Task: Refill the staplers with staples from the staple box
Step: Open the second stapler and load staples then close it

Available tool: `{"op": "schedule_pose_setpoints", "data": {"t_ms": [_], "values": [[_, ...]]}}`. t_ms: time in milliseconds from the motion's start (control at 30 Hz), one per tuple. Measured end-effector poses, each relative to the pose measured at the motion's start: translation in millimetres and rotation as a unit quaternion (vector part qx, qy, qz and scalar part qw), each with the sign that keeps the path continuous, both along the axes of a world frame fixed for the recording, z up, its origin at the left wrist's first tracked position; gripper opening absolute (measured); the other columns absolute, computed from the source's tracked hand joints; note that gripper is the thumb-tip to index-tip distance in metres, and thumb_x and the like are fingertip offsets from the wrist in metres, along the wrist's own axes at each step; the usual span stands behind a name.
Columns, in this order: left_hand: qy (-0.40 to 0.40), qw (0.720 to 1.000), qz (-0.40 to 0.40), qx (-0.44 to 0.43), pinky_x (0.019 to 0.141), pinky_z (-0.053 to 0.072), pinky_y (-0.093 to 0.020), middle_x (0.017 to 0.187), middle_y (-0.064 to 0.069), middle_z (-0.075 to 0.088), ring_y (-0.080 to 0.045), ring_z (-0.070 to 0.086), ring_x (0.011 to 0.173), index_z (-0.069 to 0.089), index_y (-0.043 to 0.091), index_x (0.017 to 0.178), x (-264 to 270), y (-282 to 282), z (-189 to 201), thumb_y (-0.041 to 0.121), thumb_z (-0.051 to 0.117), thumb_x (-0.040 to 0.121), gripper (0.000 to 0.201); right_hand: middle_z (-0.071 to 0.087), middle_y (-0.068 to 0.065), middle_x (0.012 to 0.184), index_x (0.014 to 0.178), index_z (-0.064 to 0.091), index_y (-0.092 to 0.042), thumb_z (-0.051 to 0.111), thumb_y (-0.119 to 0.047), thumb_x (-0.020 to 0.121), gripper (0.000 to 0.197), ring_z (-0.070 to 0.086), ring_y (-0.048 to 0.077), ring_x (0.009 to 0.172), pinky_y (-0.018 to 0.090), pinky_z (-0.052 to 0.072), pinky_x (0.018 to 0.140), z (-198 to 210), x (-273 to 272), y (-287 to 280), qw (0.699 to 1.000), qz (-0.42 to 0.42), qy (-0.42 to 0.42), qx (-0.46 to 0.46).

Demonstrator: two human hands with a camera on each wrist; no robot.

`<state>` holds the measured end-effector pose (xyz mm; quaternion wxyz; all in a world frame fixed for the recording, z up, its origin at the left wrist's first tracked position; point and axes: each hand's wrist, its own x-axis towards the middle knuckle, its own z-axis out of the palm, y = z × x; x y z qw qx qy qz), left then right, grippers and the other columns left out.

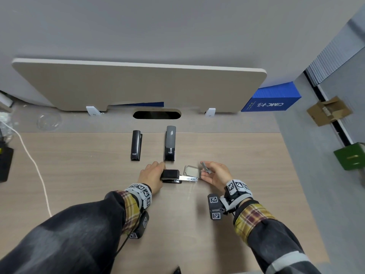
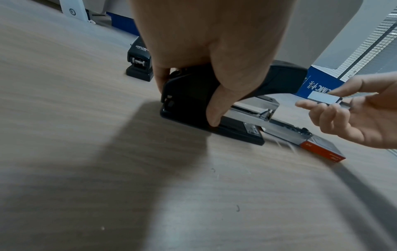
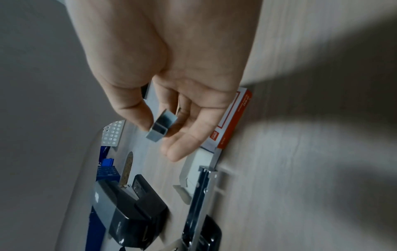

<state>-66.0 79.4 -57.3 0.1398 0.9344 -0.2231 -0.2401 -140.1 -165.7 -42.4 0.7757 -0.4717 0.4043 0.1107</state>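
Observation:
My left hand (image 1: 153,176) grips a small black stapler (image 1: 170,176) lying on the desk, thumb on its near side (image 2: 214,117). Its metal staple tray (image 1: 188,178) is slid out to the right, also visible in the left wrist view (image 2: 285,129). My right hand (image 1: 214,175) pinches a grey strip of staples (image 1: 205,168) between thumb and fingers, just above and right of the tray end (image 3: 161,126). The orange and white staple box (image 2: 322,150) lies open under that hand (image 3: 234,118). Two more staplers stand farther back: a black one (image 1: 136,145) and a grey-topped one (image 1: 170,143).
A beige divider panel (image 1: 138,86) closes the desk's far side, with a cable slot (image 1: 157,115) before it. A white cord (image 1: 33,161) and a dark object (image 1: 5,163) lie at left. A blue box (image 1: 272,99) stands at back right. The desk's right edge drops to the floor.

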Motion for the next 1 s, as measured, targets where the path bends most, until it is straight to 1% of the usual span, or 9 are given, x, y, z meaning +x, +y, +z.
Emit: {"op": "schedule_pose_setpoints", "data": {"t_ms": [133, 233, 367, 467, 600, 700, 800, 900, 1000], "values": [[0.000, 1.000, -0.001, 0.000, 0.074, 0.034, -0.032, 0.102, 0.000, 0.050, -0.024, 0.048, 0.097, 0.045, 0.023, 0.099, 0, 0, 0, 0.006, 0.058, 0.076, 0.031, 0.057, 0.006, 0.070, 0.106, 0.067, -0.001, 0.043, -0.013, 0.091, 0.031, 0.059, 0.016, 0.061, 0.028, 0.057, 0.061, -3, 0, -1, 0.999, 0.016, 0.008, 0.033], [-0.001, 1.000, -0.001, 0.001, 0.075, 0.035, -0.032, 0.102, 0.000, 0.050, -0.024, 0.048, 0.096, 0.045, 0.023, 0.098, 0, 0, -1, 0.006, 0.058, 0.076, 0.031, 0.057, 0.004, 0.067, 0.105, 0.067, -0.001, 0.043, -0.012, 0.092, 0.030, 0.058, 0.015, 0.058, 0.026, 0.055, 0.057, -2, 2, 1, 0.999, 0.030, 0.010, 0.013], [-0.002, 1.000, 0.000, 0.001, 0.076, 0.038, -0.034, 0.103, 0.000, 0.051, -0.025, 0.049, 0.097, 0.045, 0.023, 0.099, 0, 0, -1, 0.007, 0.058, 0.076, 0.031, 0.054, 0.009, 0.063, 0.094, 0.068, 0.000, 0.055, -0.008, 0.090, 0.016, 0.052, 0.017, 0.051, 0.024, 0.048, 0.046, -2, 10, 7, 0.986, 0.094, 0.013, -0.135], [-0.003, 1.000, -0.001, 0.004, 0.077, 0.039, -0.035, 0.103, -0.001, 0.051, -0.025, 0.049, 0.098, 0.046, 0.022, 0.100, 0, 0, 0, 0.006, 0.058, 0.076, 0.031, 0.057, 0.011, 0.068, 0.084, 0.066, -0.006, 0.060, -0.008, 0.089, 0.008, 0.053, 0.018, 0.049, 0.024, 0.046, 0.040, -7, 17, 13, 0.967, 0.143, 0.006, -0.210], [-0.004, 1.000, -0.001, 0.003, 0.075, 0.035, -0.034, 0.104, -0.001, 0.051, -0.025, 0.049, 0.099, 0.045, 0.022, 0.101, -1, 0, 1, 0.006, 0.057, 0.076, 0.031, 0.065, 0.007, 0.074, 0.077, 0.067, -0.013, 0.062, -0.006, 0.078, 0.009, 0.057, 0.025, 0.052, 0.029, 0.047, 0.047, -8, 22, 16, 0.931, 0.188, -0.015, -0.313], [-0.008, 1.000, 0.000, 0.000, 0.075, 0.034, -0.033, 0.105, 0.000, 0.051, -0.025, 0.048, 0.098, 0.045, 0.022, 0.101, -2, 0, 2, 0.005, 0.056, 0.076, 0.032, 0.064, 0.000, 0.071, 0.079, 0.068, -0.017, 0.062, -0.005, 0.074, 0.013, 0.056, 0.017, 0.048, 0.022, 0.044, 0.044, -9, 23, 16, 0.901, 0.231, -0.017, -0.367], [-0.009, 1.000, 0.002, -0.001, 0.075, 0.035, -0.034, 0.105, -0.001, 0.051, -0.025, 0.049, 0.099, 0.046, 0.022, 0.101, -2, 0, 3, 0.005, 0.056, 0.076, 0.032, 0.065, -0.004, 0.070, 0.073, 0.066, -0.024, 0.065, -0.008, 0.069, 0.017, 0.057, 0.012, 0.056, 0.029, 0.051, 0.057, -13, 25, 18, 0.880, 0.267, -0.030, -0.391], [-0.005, 1.000, 0.002, -0.001, 0.078, 0.036, -0.036, 0.106, -0.001, 0.051, -0.026, 0.049, 0.100, 0.046, 0.021, 0.102, -2, 0, 3, 0.005, 0.056, 0.076, 0.032, 0.063, -0.011, 0.067, 0.068, 0.063, -0.027, 0.069, -0.008, 0.068, 0.019, 0.057, 0.007, 0.060, 0.025, 0.048, 0.063, -16, 27, 23, 0.867, 0.288, -0.045, -0.405], [-0.003, 1.000, 0.001, -0.001, 0.079, 0.037, -0.036, 0.107, -0.002, 0.051, -0.026, 0.048, 0.100, 0.047, 0.020, 0.102, -2, 0, 4, 0.005, 0.055, 0.076, 0.031, 0.059, -0.009, 0.065, 0.066, 0.063, -0.028, 0.070, -0.007, 0.068, 0.022, 0.054, 0.007, 0.061, 0.024, 0.047, 0.067, -17, 28, 25, 0.867, 0.283, -0.059, -0.405]]}}
